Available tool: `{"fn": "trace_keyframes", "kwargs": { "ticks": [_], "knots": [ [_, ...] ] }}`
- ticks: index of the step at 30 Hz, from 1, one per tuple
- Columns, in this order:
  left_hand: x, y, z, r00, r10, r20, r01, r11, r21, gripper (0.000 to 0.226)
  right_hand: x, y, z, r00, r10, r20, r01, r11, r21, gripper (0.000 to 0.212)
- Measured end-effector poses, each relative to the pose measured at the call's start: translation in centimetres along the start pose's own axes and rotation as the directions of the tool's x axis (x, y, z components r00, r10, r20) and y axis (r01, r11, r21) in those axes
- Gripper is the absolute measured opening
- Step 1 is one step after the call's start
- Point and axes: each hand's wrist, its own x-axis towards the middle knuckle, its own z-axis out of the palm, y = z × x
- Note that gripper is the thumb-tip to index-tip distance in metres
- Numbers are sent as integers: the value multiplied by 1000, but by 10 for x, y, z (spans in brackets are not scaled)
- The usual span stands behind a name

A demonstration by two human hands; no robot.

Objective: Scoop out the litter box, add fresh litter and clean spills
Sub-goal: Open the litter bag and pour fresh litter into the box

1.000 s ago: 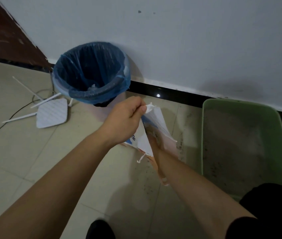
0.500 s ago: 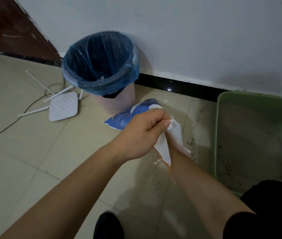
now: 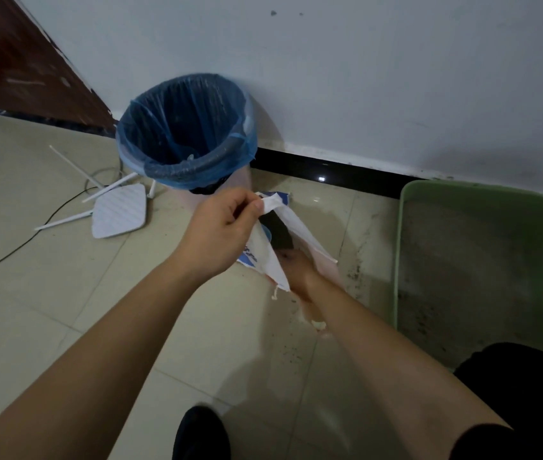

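A white woven litter bag (image 3: 271, 257) with blue print lies on the tiled floor between the bin and the litter box. My left hand (image 3: 222, 232) pinches the bag's upper edge and holds its mouth open. My right hand (image 3: 296, 270) reaches inside the bag; its fingers are hidden by the fabric. The green litter box (image 3: 406, 260) stands to the right against the wall, with a thin layer of grey litter on its bottom.
A waste bin with a blue liner (image 3: 185, 134) stands by the wall behind the bag. A white router (image 3: 119, 215) with antennas and a black cable lies to the left. Dark litter specks (image 3: 353, 273) dot the tiles beside the box. A black shoe (image 3: 200, 433) shows at the bottom.
My left hand has lifted the bag's edge up and away, opening the mouth wider. My right hand has gone deeper into the bag. The camera has shifted slightly.
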Motion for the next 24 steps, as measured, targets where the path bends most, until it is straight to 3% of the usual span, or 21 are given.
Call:
{"fn": "trace_keyframes", "kwargs": {
  "ticks": [2,4,9,14,17,24],
  "knots": [
    [-1,3,-1,1000,12,-17,-12,1000,10,15,3,14,-8,999,17,-36,-16,999,38,33],
    [-1,4,0,999,25,-45,-24,999,31,15,-14,14,-20,999,-20,-45,19,999,-28,47],
    [-7,8,11,999,-12,-50,16,997,77,18,-46,24,-44,988,-38,-152,37,999,-8,61],
    [-5,37,22,992,-85,-90,76,992,-101,23,-77,27,-59,993,-57,-106,74,984,160,41],
    [-2,53,36,987,-129,-95,106,970,-218,19,-89,27,-81,991,-58,-123,76,986,148,44],
    [-8,70,57,973,-219,-66,199,952,-234,19,-144,40,-148,985,-83,-154,102,987,123,46]
  ]
}}
